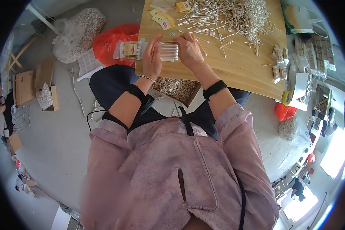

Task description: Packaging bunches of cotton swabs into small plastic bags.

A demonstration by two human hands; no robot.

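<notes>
Between my hands lies a flat row of white cotton swabs (168, 51) near the table's front edge. My left hand (152, 57) grips its left end, fingers mostly straight. My right hand (189, 50) is closed at its right end, the fingertips curled over the swab tips. Just left of my left hand, a clear bag holds a pack of cotton swabs (129, 50) with a yellow label card. Whether this pack and the row are joined is hidden by my left hand. Beyond my hands lie several yellow cards (164, 20) and a large heap of loose cotton swabs (234, 17).
The wooden table (218, 74) carries small packed bundles (280, 63) at its right edge, by a yellow tape roll (287, 97). Below the front edge is a box of swabs (176, 88). Left are a red plastic bag (115, 40) and a full clear sack (78, 36).
</notes>
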